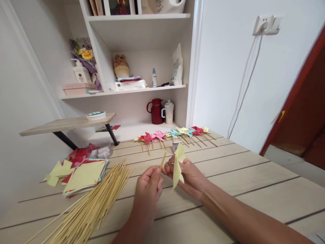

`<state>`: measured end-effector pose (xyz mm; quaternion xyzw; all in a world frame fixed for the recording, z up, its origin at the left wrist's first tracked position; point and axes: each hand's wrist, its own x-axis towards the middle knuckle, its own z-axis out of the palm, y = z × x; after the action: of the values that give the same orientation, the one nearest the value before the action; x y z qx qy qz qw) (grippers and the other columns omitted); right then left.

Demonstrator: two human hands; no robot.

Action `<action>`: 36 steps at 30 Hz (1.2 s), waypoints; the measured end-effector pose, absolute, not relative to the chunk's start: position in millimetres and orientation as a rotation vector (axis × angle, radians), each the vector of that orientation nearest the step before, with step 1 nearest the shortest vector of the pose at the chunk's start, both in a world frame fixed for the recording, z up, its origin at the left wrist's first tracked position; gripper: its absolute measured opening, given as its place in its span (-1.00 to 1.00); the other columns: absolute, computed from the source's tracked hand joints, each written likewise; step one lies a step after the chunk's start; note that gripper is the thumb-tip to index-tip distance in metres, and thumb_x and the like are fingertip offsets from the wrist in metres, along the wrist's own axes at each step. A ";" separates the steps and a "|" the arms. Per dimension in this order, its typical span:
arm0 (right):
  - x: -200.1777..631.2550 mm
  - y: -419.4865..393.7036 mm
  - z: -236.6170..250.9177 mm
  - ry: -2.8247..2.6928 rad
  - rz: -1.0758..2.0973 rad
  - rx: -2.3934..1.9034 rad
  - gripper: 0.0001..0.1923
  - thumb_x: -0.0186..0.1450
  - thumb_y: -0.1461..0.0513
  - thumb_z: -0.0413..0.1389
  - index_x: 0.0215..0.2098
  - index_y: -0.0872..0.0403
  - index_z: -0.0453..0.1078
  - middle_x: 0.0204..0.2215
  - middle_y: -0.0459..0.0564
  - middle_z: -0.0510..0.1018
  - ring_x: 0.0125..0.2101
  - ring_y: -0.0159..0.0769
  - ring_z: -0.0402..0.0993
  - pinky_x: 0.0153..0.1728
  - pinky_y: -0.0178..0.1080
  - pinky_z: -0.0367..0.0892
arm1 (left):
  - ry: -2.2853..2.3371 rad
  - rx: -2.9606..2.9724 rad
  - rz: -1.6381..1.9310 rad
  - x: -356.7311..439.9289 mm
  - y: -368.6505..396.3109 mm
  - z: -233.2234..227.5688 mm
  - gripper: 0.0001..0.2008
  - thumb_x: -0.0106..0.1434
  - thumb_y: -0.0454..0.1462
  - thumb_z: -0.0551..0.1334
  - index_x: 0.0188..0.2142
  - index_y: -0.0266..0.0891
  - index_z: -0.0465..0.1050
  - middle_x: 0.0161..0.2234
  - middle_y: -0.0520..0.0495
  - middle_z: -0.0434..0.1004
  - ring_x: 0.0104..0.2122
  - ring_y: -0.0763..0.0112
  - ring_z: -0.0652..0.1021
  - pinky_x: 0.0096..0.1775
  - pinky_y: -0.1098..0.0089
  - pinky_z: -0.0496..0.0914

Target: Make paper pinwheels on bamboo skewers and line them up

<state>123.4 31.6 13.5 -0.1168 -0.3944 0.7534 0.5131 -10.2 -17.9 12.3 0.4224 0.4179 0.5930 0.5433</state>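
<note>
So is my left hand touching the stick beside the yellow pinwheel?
Touching. The head view shows the left hand pinching the stick, one end jutting out.

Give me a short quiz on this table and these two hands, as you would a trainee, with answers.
1. True or false: the pile of sticks lies to the right of the right hand.
2. Pick one. The left hand holds: A, a pump bottle; B, a thin stick; C, a red jug.
3. Fill in: the paper pinwheel in the right hand is pale ____.

Key: 1 false, it lies to the left of both; 2 B; 3 yellow.
</note>
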 end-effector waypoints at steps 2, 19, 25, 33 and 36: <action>121.9 30.6 13.8 -0.937 1.802 -0.278 -0.77 0.07 0.21 0.40 -0.56 0.11 0.45 -0.58 -0.12 0.51 -0.40 -0.37 0.47 -0.26 -0.32 0.37 | 0.991 1.003 1.404 -9.4 -20.1 13.2 -0.58 0.15 0.08 0.30 -0.36 -0.26 0.45 -0.67 0.21 0.04 -0.68 0.67 0.01 -0.63 0.56 -0.10; 117.6 28.5 12.8 -0.860 1.780 -0.283 -0.78 0.03 0.26 0.42 -0.57 0.11 0.46 -0.58 -0.13 0.52 -0.52 -0.45 0.43 -0.41 -0.40 0.38 | 0.926 1.029 1.381 -6.0 -23.4 14.8 -0.62 0.14 0.04 0.32 -0.41 -0.25 0.45 -0.67 0.19 0.06 -0.66 0.66 0.04 -0.62 0.57 -0.07; 116.8 27.0 13.2 -0.825 1.779 -0.316 -0.73 0.01 0.25 0.44 -0.58 0.11 0.42 -0.59 -0.17 0.47 -0.54 -0.49 0.35 -0.43 -0.43 0.34 | 0.872 1.005 1.356 -6.3 -23.1 14.2 -0.63 0.14 0.02 0.33 -0.42 -0.26 0.42 -0.68 0.21 0.04 -0.68 0.68 0.00 -0.63 0.57 -0.10; 120.3 27.0 19.7 -0.877 1.699 -0.322 -0.69 -0.05 0.17 0.46 -0.51 0.11 0.46 -0.55 -0.13 0.52 -0.50 -0.43 0.37 -0.41 -0.37 0.30 | 0.801 1.012 1.300 -2.6 -22.7 8.8 -0.62 0.16 0.03 0.29 -0.28 -0.22 0.36 -0.67 0.25 0.04 -0.69 0.68 -0.03 -0.64 0.56 -0.12; 124.1 30.9 20.9 -0.848 1.665 -0.378 -0.70 -0.05 0.18 0.46 -0.50 0.09 0.45 -0.54 -0.15 0.52 -0.46 -0.40 0.40 -0.31 -0.33 0.33 | 0.814 1.004 1.320 -5.0 -22.4 11.8 -0.64 0.22 0.01 0.25 -0.18 -0.19 0.32 -0.65 0.26 0.05 -0.69 0.68 -0.04 -0.63 0.56 -0.13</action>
<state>124.1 30.9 20.9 -0.1616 -0.3628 0.7120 0.5791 -5.0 -22.4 11.8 0.4336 0.3514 0.5700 0.6030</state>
